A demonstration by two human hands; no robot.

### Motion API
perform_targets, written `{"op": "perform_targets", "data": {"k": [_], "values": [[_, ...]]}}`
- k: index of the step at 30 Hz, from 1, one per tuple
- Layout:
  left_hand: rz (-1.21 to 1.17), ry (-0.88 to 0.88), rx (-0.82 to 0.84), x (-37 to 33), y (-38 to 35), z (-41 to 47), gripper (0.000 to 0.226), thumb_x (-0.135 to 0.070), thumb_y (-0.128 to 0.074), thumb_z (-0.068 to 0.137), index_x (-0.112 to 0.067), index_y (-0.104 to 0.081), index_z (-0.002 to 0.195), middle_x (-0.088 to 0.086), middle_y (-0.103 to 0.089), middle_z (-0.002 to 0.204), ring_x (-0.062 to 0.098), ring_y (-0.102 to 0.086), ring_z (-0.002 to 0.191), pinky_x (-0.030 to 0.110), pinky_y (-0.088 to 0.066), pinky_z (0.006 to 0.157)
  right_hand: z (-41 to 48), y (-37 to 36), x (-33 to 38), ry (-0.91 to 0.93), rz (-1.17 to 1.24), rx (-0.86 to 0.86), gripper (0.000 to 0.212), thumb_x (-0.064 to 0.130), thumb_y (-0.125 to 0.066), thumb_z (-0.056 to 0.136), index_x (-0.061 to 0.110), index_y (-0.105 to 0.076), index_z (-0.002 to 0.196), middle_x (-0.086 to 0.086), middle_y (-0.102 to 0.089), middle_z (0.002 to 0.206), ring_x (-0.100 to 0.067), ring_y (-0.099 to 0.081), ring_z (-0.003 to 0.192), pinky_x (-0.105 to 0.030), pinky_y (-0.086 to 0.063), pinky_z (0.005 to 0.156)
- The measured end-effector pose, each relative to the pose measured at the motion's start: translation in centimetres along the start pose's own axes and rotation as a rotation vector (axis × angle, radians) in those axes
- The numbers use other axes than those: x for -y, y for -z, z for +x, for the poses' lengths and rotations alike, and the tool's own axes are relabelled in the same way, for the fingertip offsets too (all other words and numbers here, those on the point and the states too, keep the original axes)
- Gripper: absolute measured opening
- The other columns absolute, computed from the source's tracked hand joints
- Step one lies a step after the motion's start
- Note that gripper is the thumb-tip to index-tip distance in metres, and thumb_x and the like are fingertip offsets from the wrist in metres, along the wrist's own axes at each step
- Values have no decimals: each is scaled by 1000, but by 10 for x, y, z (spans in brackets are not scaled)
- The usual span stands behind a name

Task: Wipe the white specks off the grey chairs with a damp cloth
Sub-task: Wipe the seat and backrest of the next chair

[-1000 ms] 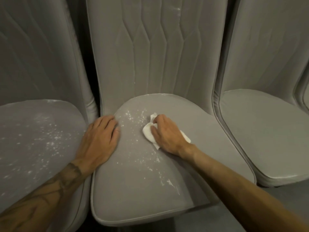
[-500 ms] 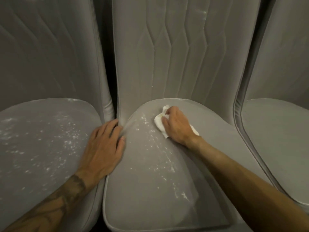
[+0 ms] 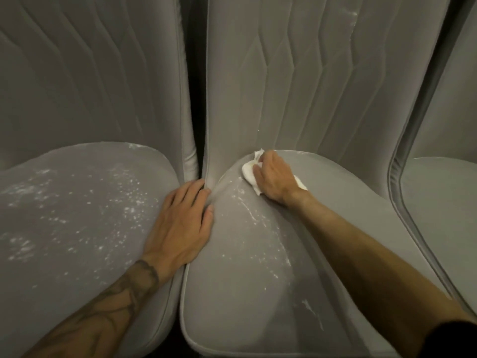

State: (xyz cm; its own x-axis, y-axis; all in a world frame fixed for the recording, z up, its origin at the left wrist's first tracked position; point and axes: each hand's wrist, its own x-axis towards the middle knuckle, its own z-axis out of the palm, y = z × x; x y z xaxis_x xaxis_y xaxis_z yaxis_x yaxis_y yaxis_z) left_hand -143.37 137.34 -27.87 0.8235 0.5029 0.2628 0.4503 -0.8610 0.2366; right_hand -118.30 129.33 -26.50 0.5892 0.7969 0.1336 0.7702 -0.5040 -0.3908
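Three grey padded chairs stand side by side. On the middle chair's seat (image 3: 232, 301) my right hand (image 3: 273, 179) grips a bunched white cloth (image 3: 248, 171) and presses it down at the seat's far left corner, close to the backrest. White specks (image 3: 258, 223) trail down that seat in a thin streak toward the front. My left hand (image 3: 180, 226) lies flat with straight fingers over the gap between the left and middle seats. The left chair's seat (image 3: 64, 254) is covered in many white specks (image 3: 129, 208).
The right chair's seat (image 3: 444, 215) shows at the right edge and looks free of specks. A dark narrow gap (image 3: 196, 99) separates the left and middle backrests. A few white marks sit high on the middle backrest (image 3: 352, 15).
My right hand has pushed the cloth away from me, up to the back of the middle seat, leaving fewer specks there. The view has shifted left. My left hand has stayed put.
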Motion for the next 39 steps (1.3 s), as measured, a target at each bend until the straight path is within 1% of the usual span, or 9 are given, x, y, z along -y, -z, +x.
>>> {"op": "perform_targets", "data": {"k": [2,7,13,20,23,26,29,33,39], "values": [[1,2,-7,1,0,-1,42,-34,-39,104,-12,-57,136,8,-51,151,25,-46,139,45,-38,116,-1,-10,20,29,10,-8,31,27,-39,103,2,-48,119,-20,-52,123,-38,-51,110,-45,-38,98],[7,-11,-2,3,0,-3,40,-31,-38,104,-13,-58,134,9,-52,150,25,-47,138,43,-37,116,-46,-25,43,360,78,106,22,36,-42,101,15,-45,104,-9,-55,104,-26,-49,90,-37,-34,80],[32,-12,-23,2,1,-2,45,-30,-35,102,-10,-58,136,12,-53,149,27,-49,138,45,-40,116,-2,-14,31,77,-33,14,25,25,-41,102,4,-48,112,-18,-55,115,-39,-53,102,-46,-39,91],[-24,-33,18,4,4,-4,57,-24,-27,95,-5,-59,138,16,-56,148,33,-52,137,51,-40,115,-56,-26,58,422,99,153,9,33,-43,100,25,-40,98,2,-48,98,-19,-45,85,-35,-36,80],[38,-61,16,-3,15,-6,56,-22,-28,95,-3,-60,137,17,-57,147,35,-54,135,49,-41,114,-27,-15,48,284,-1,138,23,26,-44,102,8,-50,116,-14,-55,118,-33,-52,105,-42,-39,94],[77,-44,1,-3,26,-10,41,-13,-44,97,-5,-61,134,16,-58,144,34,-55,131,49,-43,111,-11,-14,55,89,-35,75,32,23,-43,102,4,-50,127,-19,-52,130,-38,-51,117,-45,-38,102],[128,15,-3,9,30,-25,37,-11,-51,96,-5,-61,131,17,-61,137,36,-58,125,51,-45,106,-43,-30,71,238,16,58,28,27,-44,101,6,-50,119,-18,-55,119,-37,-53,106,-46,-42,96],[147,41,-20,17,23,-38,36,-16,-53,103,-3,-62,135,18,-63,137,36,-61,124,51,-47,105,-72,-28,71,439,65,180,21,33,-44,100,13,-47,108,-11,-54,107,-26,-50,94,-38,-39,86],[180,33,-23,18,18,-37,51,-26,-30,101,-5,-58,138,16,-61,138,33,-58,125,51,-47,105,-38,-22,67,149,-20,57,30,27,-46,101,5,-50,122,-19,-53,123,-38,-52,111,-45,-39,100]]}}
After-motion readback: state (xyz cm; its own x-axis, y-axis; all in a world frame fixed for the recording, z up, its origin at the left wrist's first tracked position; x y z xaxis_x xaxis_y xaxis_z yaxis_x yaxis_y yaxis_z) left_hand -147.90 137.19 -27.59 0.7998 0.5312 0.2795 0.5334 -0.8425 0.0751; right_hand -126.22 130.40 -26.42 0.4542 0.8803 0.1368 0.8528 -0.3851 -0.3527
